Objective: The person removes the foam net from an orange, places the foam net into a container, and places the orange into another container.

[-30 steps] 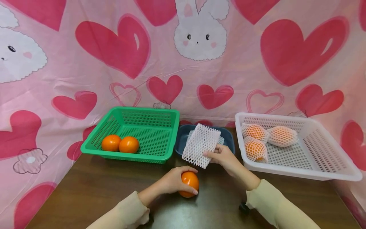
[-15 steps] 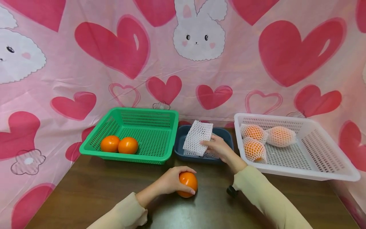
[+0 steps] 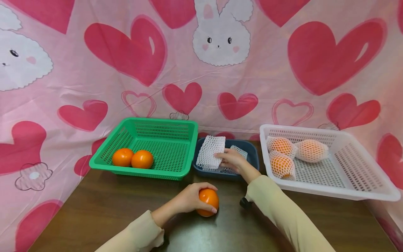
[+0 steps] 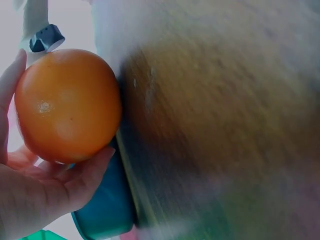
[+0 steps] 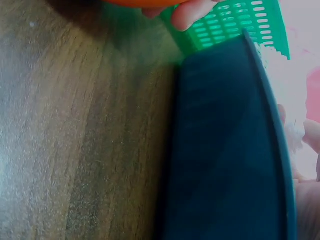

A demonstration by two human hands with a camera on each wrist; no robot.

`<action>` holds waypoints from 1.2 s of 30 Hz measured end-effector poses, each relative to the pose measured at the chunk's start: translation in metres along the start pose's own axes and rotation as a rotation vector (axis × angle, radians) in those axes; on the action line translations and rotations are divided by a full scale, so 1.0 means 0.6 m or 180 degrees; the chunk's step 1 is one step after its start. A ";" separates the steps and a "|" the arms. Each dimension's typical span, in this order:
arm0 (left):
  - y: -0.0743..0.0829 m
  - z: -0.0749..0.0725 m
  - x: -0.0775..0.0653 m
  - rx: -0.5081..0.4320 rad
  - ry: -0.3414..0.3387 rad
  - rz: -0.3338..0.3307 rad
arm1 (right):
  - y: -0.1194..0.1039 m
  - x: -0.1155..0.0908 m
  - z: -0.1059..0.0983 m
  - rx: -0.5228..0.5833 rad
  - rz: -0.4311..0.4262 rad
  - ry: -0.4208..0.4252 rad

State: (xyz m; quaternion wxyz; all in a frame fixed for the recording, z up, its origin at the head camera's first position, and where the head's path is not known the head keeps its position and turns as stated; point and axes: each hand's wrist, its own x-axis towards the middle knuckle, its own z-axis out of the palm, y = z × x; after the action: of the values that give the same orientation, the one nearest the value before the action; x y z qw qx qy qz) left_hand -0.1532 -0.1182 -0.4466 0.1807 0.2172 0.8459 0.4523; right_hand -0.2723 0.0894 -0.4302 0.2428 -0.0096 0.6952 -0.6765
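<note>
On the table in the head view, my left hand (image 3: 192, 198) holds a shiny orange (image 3: 209, 202), its thumb on the near side and fingers over the far side. The left wrist view shows the same smooth orange (image 4: 70, 105) between thumb and fingers. My right hand (image 3: 233, 160) pinches the right edge of a flat white foam net sleeve (image 3: 210, 154) over the dark blue tray (image 3: 255, 164). More foam net (image 3: 238, 151) lies in that tray. In the right wrist view the tray's wall (image 5: 225, 145) covers much of the right hand (image 5: 311, 145).
A green basket (image 3: 176, 171) with two bare oranges (image 3: 142, 159) stands at the left. At the right is a white basket (image 3: 346, 190) holding three oranges (image 3: 281, 166) in foam nets. A pink heart-patterned cloth (image 3: 220, 80) hangs behind the table (image 3: 126, 210).
My right hand has carried the foam net sleeve left and away, from in front of the blue tray's near edge to over the tray. The left hand and orange stay in place.
</note>
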 end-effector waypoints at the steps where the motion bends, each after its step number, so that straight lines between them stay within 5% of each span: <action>1: 0.000 0.000 0.000 -0.0010 -0.0009 -0.0009 | 0.001 0.002 0.001 -0.0014 0.0007 -0.0009; 11: 0.000 0.000 0.001 -0.0015 -0.0030 0.0042 | 0.002 0.003 0.002 -0.0597 -0.0022 0.0036; 17: -0.003 0.000 0.001 0.0006 0.0006 0.0135 | -0.005 -0.002 -0.009 -0.1460 -0.0285 0.0532; 22: -0.004 -0.003 -0.001 0.0057 0.0004 0.0112 | -0.003 -0.004 -0.018 -0.1770 -0.0694 0.0830; 28: -0.004 -0.009 -0.004 0.0156 -0.0056 0.0129 | 0.004 -0.005 -0.003 -0.2253 -0.1241 0.0455; 36: 0.001 -0.017 -0.005 0.0317 -0.0272 0.0010 | 0.017 0.000 0.022 -0.3087 -0.1282 0.0044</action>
State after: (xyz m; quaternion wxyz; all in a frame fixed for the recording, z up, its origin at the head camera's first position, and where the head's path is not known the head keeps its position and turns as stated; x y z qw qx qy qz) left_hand -0.1559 -0.1265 -0.4404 0.2049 0.2464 0.8585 0.4003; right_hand -0.2647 0.0780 -0.4392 0.0710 -0.2499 0.9145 -0.3103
